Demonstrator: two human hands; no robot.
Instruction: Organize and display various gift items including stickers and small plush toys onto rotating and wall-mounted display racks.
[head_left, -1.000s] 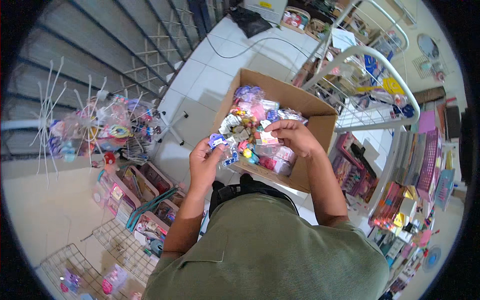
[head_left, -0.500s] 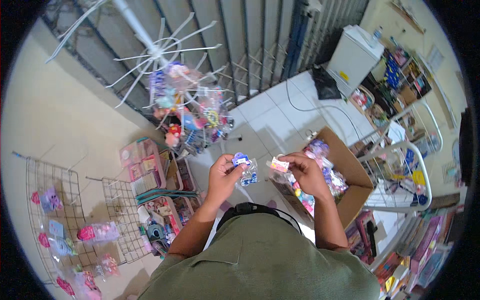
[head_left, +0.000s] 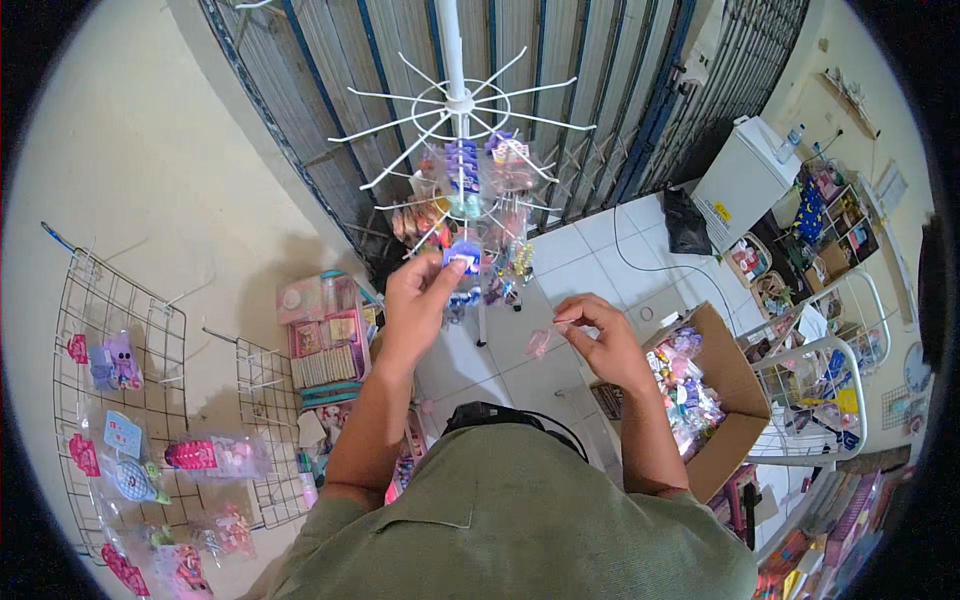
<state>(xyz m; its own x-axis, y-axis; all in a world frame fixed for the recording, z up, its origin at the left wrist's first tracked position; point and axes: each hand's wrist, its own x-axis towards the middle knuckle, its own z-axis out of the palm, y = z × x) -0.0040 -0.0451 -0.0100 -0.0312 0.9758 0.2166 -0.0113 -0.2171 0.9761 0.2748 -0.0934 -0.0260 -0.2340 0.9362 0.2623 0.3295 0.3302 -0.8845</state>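
My left hand (head_left: 418, 305) is closed on a small packet (head_left: 463, 257) with a purple-blue header card; its clear lower part shows something dark blue. I hold it in front of the white display rack (head_left: 459, 103), whose hooks spread out like spokes. Whether the packet touches a hook cannot be told. Several purple-carded packets (head_left: 463, 165) hang in a row on the rack. Lower right, my right hand (head_left: 608, 345) pinches a small clear, pinkish packet (head_left: 540, 343) by its edge. It is near an open cardboard box (head_left: 735, 375) full of bagged colourful trinkets (head_left: 688, 390).
Wire grid panels (head_left: 120, 310) with hanging toy packets stand along the left wall. Pink trays of small goods (head_left: 325, 345) sit beside them. A white-framed wire cart (head_left: 850, 350) stands right of the box, and a white fridge-like cabinet (head_left: 745, 185) farther back. A cable (head_left: 640, 265) crosses the tiled floor.
My view has swung left and up, so the rack is now central. My left hand has gone forward to the rack with its packet. My right hand stays low, still pinching its packet.
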